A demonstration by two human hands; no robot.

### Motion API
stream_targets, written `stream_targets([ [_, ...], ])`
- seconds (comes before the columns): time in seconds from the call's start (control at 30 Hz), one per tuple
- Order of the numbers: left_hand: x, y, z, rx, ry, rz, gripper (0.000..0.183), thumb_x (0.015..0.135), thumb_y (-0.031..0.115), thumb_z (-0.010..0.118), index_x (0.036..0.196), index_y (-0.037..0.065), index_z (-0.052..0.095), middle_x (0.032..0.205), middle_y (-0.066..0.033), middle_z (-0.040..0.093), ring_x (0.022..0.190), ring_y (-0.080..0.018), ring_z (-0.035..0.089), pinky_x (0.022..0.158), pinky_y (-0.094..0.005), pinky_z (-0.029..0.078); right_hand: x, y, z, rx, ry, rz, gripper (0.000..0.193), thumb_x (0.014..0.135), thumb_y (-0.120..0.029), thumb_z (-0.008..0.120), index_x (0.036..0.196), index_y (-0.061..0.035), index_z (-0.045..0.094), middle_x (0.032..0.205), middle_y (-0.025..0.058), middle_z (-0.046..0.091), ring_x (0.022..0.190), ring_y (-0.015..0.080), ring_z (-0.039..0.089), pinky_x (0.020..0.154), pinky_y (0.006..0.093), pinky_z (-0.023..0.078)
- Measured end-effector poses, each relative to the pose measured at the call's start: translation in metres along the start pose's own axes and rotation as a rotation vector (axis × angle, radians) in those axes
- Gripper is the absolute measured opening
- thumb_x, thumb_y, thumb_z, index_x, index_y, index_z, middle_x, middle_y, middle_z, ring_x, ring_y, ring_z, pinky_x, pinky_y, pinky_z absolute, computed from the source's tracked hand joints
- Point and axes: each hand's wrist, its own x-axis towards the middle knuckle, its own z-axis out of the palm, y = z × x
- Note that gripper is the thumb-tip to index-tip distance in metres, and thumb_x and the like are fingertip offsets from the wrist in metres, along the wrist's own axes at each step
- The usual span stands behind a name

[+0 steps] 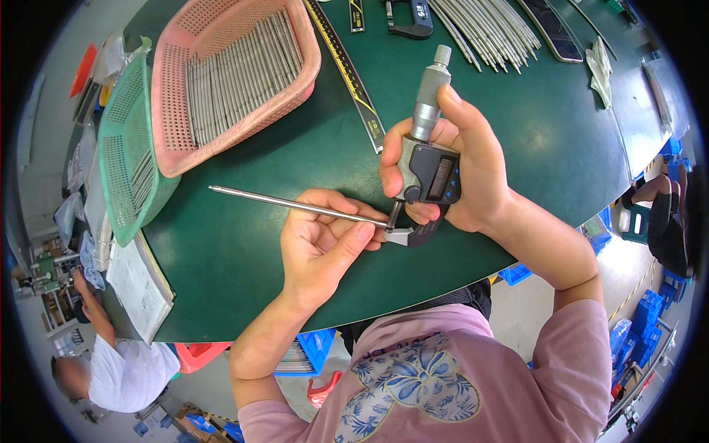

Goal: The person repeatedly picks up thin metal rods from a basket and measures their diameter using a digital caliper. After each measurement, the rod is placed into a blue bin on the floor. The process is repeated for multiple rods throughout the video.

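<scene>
My left hand (321,240) pinches a thin metal rod (284,203) near its right end; the rod slants up to the left over the green table. In my right hand (473,159) is a digital micrometer (436,173), its thimble end pointing up and away from me. My right thumb rests beside the thimble while the fingers wrap round the frame. The rod's right end lies in the micrometer's jaw gap, by the spindle. Whether both measuring faces touch it, I cannot tell.
A pink basket (164,118) of metal rods stands at the far left, beside a green basket (118,177). A steel ruler (347,74), loose rods (487,33), another micrometer (410,22) and a phone (554,29) lie at the back. Papers (140,284) sit left; a person (125,369) works beyond.
</scene>
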Motion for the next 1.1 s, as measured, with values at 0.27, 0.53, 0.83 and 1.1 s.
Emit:
stream_targets([
  [0.27,-0.0002,0.006,0.0025,0.022,0.044,-0.091,0.022,0.08,0.0,0.059,0.096,0.001,0.044,0.087,-0.0143,0.06,0.076,-0.0162,0.061,0.065,-0.0255,0.051,0.0008,0.0003,-0.0013,-0.037,-0.041,-0.064,0.068,0.082,-0.064,0.025,0.078,-0.0023,0.055,0.065,0.0126,0.056,0.037,0.0143,0.04,0.036,0.0239,0.035],
  [0.53,-0.0006,0.0015,0.0025,0.043,0.077,-0.041,0.019,0.079,0.0,0.06,0.092,0.001,0.046,0.084,-0.0127,0.06,0.075,-0.0152,0.06,0.066,-0.0255,0.05,0.0,0.0025,0.0047,-0.044,0.028,-0.049,0.07,0.085,-0.062,0.017,0.083,-0.0028,0.054,0.066,0.013,0.054,0.037,0.0143,0.039,0.036,0.0238,0.035],
  [0.83,0.0015,0.0026,-0.0026,-0.093,-0.038,-0.034,0.021,0.079,-0.005,0.057,0.092,0.002,0.043,0.092,-0.018,0.06,0.082,-0.017,0.06,0.073,-0.0275,0.05,0.0016,-0.0014,-0.0014,0.135,-0.028,0.061,0.064,0.088,-0.051,0.016,0.086,0.0006,0.053,0.068,0.0133,0.056,0.038,0.0165,0.042,0.038,0.0263,0.037],
  [1.1,0.0024,0.0032,-0.0026,-0.062,-0.095,-0.04,0.021,0.078,-0.009,0.054,0.093,0.001,0.043,0.094,-0.0201,0.06,0.085,-0.018,0.06,0.077,-0.0285,0.049,0.0005,-0.0007,0.0011,0.013,0.017,0.04,0.066,0.084,-0.061,0.024,0.081,-0.0019,0.055,0.065,0.0138,0.056,0.037,0.0159,0.041,0.035,0.0245,0.036],
])
